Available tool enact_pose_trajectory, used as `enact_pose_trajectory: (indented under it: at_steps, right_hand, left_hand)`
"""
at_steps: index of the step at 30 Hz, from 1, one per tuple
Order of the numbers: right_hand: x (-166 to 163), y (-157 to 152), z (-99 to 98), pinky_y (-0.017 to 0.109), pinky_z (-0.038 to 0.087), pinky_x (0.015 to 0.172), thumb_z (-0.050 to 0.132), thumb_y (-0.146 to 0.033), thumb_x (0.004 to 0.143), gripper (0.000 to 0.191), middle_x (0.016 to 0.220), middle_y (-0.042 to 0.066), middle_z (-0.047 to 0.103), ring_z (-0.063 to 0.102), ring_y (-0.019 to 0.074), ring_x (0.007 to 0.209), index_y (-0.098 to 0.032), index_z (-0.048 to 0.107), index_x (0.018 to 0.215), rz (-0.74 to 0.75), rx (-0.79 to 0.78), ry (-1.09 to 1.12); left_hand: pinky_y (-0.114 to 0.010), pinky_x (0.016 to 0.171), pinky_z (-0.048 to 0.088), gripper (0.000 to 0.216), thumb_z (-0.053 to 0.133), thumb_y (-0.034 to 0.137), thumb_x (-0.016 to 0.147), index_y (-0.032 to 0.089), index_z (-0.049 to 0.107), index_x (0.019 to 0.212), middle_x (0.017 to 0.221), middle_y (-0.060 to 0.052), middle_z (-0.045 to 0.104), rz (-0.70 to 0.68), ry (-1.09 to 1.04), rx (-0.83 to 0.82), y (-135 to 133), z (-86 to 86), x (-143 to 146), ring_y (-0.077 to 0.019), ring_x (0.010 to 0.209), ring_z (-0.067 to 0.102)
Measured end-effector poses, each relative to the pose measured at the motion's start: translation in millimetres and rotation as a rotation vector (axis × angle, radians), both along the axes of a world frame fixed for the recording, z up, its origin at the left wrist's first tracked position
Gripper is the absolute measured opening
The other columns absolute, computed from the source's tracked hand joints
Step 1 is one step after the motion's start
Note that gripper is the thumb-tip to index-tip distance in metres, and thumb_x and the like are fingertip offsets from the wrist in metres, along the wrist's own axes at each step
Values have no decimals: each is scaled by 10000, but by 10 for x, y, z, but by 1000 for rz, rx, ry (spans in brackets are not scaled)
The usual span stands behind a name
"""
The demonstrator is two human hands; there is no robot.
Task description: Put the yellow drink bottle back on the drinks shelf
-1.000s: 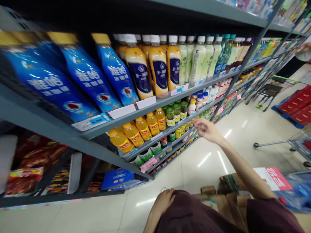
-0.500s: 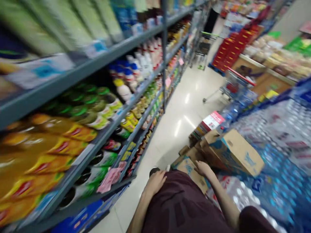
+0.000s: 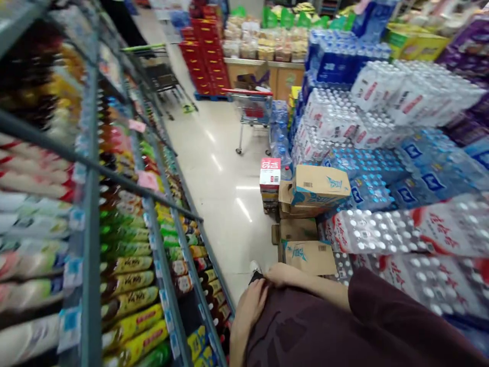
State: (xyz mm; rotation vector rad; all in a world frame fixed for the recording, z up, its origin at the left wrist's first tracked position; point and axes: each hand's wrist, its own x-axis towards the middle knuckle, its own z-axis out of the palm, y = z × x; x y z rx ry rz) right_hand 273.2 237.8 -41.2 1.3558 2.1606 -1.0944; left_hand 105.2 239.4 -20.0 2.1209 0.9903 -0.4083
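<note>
My left hand point(image 3: 249, 307) lies flat against the front of my maroon shirt point(image 3: 344, 331), low in the view, and holds nothing. My right hand point(image 3: 281, 275) rests on the shirt just above it, with its bare forearm running right to the sleeve; it also holds nothing. Both hands are away from the shelves. The toe of my shoe point(image 3: 254, 267) shows just above the hands on the pale floor.
Grey shelves point(image 3: 88, 204) full of drink bottles line the left side. Shrink-wrapped water packs point(image 3: 382, 122) are stacked on the right, with cardboard boxes point(image 3: 320, 185) and a red-topped sign point(image 3: 270, 172) at their foot. A shopping trolley point(image 3: 252, 108) and red crates point(image 3: 206, 56) stand farther down the aisle.
My right hand has come back from the shelf and settled on my shirt. The view has swung right, from facing the shelves to looking down the aisle. My left hand stayed put.
</note>
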Motion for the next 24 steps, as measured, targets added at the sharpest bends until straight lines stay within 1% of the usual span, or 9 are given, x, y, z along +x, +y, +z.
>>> enact_pose_trajectory:
  at_steps: [3, 7, 10, 14, 17, 19, 20, 22, 24]
  right_hand:
    - [-51, 292, 1, 418, 601, 834, 621, -140, 913, 305, 1131, 210, 738, 737, 346, 1047, -79, 679, 1206, -99, 46, 27]
    - [6, 549, 56, 421, 593, 811, 532, -199, 955, 369, 1152, 194, 731, 728, 340, 1051, -113, 616, 1304, -335, 138, 33]
    - [137, 498, 106, 421, 574, 850, 501, -226, 984, 360, 1161, 202, 722, 717, 338, 1067, -96, 599, 1305, -530, 197, 6]
    - [459, 99, 274, 351, 551, 851, 539, -240, 992, 284, 1134, 159, 737, 724, 282, 1027, -122, 647, 1226, -747, 229, -5]
    - [765, -374, 592, 309, 533, 865, 456, -223, 1042, 276, 1169, 124, 736, 712, 225, 1042, -149, 655, 1218, -974, 326, -30]
    - [933, -735, 906, 312, 532, 875, 475, -229, 1043, 256, 1089, 112, 755, 719, 214, 989, -133, 698, 1123, -1250, 570, -52]
    - [990, -920, 1083, 302, 537, 851, 488, -232, 1039, 247, 1058, 100, 758, 721, 201, 954, -136, 705, 1110, -1347, 715, -59]
    - [1037, -1274, 1457, 268, 545, 753, 550, -230, 1011, 194, 961, 66, 759, 717, 163, 827, -149, 710, 1084, -1494, 1053, -111]
    - [1001, -1596, 1824, 277, 556, 725, 602, -207, 979, 148, 875, 34, 744, 705, 150, 741, -171, 710, 1074, -1617, 1303, -227]
  left_hand:
    - [-348, 1092, 457, 440, 343, 326, 1025, 194, 590, 1364, 1360, -132, 656, 14, 55, -57, 322, -164, -395, -228, 1264, 622]
    - [-340, 1053, 480, 457, 309, 355, 1026, 167, 588, 1336, 1307, -132, 678, -97, 74, -102, 881, -352, -674, -227, 1217, 650]
    - [-366, 1049, 489, 464, 312, 379, 1018, 152, 602, 1301, 1291, -139, 683, -188, 11, -67, 1326, -415, -630, -245, 1202, 656]
    - [-410, 970, 536, 417, 350, 394, 1017, 184, 647, 1222, 1212, -114, 720, -308, -138, 24, 1849, -340, -332, -266, 1093, 703]
    - [-361, 911, 553, 335, 436, 403, 1029, 202, 677, 1146, 1135, -83, 746, -360, -416, 126, 2119, -130, 9, -238, 1040, 719]
    - [-302, 890, 552, 254, 501, 357, 1031, 203, 685, 1114, 1079, -66, 754, -386, -634, 171, 2217, 57, 275, -196, 983, 728]
    - [-282, 893, 549, 209, 527, 311, 1028, 194, 684, 1100, 1050, -62, 756, -404, -727, 188, 2238, 154, 413, -179, 960, 729]
    - [-258, 901, 544, 140, 565, 210, 1009, 174, 683, 1074, 995, -56, 758, -456, -879, 223, 2225, 337, 686, -155, 921, 730]
    - [-248, 898, 545, 128, 601, 130, 976, 165, 687, 1063, 959, -48, 760, -507, -986, 239, 2142, 500, 932, -142, 893, 730]
